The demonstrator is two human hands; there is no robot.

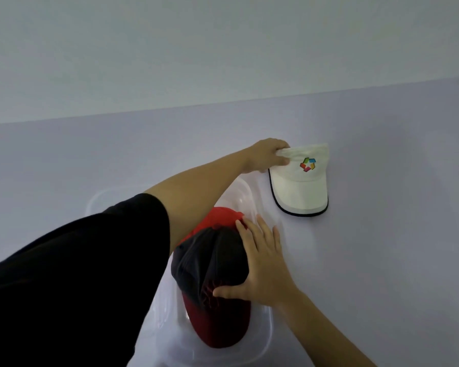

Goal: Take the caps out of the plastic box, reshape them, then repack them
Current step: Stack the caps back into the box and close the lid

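Your clear plastic box [245, 193] sits on the pale table [382, 234] right in front of you, and it holds two caps: a black cap with a dark red brim [210, 263] lying on top, its brim pointing toward you, and a bright red cap [219, 217] partly showing underneath it at the far end of the box. A third cap, the white cap [301, 178] with a multicoloured emblem on its front and a dark-edged brim, lies outside the box on the table, just beyond the box's far right corner, brim toward you. That makes three caps in all and one box. Your left hand [266, 156] reaches across the box, the black sleeve [77, 274] covering much of the box's left side, and its fingers are pinched on the back edge of the white cap's crown. Your right hand [263, 263] lies flat with the fingers spread and released, palm pressing on the right side of the black cap's crown, thumb near the brim.
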